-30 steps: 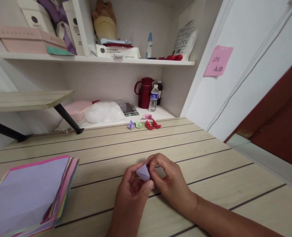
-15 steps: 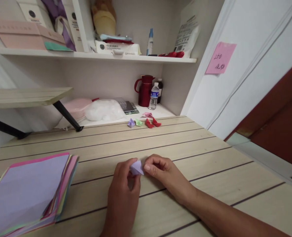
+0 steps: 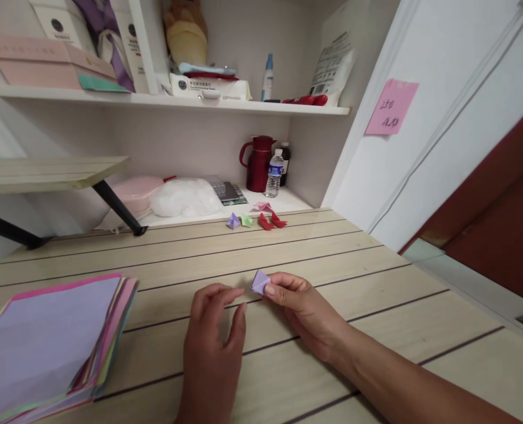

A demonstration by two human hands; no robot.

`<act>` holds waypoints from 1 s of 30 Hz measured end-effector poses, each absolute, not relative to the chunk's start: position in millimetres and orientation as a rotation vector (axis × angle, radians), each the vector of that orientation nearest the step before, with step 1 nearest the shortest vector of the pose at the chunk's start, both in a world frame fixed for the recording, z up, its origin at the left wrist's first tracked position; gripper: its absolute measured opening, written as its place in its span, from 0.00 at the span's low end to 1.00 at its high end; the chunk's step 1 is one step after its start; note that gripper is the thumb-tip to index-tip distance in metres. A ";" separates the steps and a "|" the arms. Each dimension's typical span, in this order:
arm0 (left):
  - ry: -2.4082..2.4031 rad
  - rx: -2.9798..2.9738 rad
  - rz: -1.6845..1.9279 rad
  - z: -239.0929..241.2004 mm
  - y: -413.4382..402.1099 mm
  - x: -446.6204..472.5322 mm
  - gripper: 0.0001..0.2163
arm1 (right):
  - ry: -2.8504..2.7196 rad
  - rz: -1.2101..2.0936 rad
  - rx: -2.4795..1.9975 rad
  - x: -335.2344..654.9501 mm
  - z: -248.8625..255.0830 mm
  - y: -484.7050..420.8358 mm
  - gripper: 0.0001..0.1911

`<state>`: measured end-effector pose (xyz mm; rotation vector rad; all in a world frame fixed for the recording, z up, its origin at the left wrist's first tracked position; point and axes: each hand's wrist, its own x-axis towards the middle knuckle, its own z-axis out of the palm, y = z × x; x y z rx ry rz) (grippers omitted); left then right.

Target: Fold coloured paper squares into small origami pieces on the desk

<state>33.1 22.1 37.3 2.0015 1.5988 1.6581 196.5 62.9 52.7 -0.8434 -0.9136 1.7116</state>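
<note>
A small folded piece of purple origami paper (image 3: 259, 282) is pinched between the thumb and fingers of my right hand (image 3: 303, 309), just above the table. To its left, my left hand (image 3: 217, 324) holds nothing, its thumb and forefinger apart and pointing toward the folded paper. Beyond my hands, near the table's far edge, stand several small folded paper shapes: a purple one (image 3: 233, 221), a light green one (image 3: 247, 220) and two red ones, of which one (image 3: 278, 220) lies farther right. Behind them rests a pink folded paper (image 3: 262, 206).
A stack of coloured paper sheets (image 3: 53, 335) lies at the left on the slatted wooden table (image 3: 376, 294). At the back stand a red thermos jug (image 3: 258, 165) and a water bottle (image 3: 274, 174), beneath a white shelf (image 3: 226, 106). A small raised stand (image 3: 45, 174) is at the left.
The folded purple paper has passed from my left hand to my right hand and is turned differently. My left fingers have let go and drawn slightly left.
</note>
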 end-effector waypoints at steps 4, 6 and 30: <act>1.538 1.968 1.691 41.0 20.6 33.5 0.08 | -0.845 1.781 -0.746 197.4 49.6 64.9 0.12; 1.518 1.955 1.705 40.4 20.7 34.8 0.09 | -0.837 1.834 -0.688 196.5 49.4 64.0 0.11; 1.305 1.226 1.496 41.5 23.1 38.8 0.11 | -1.664 1.050 -1.001 200.3 54.2 59.1 0.17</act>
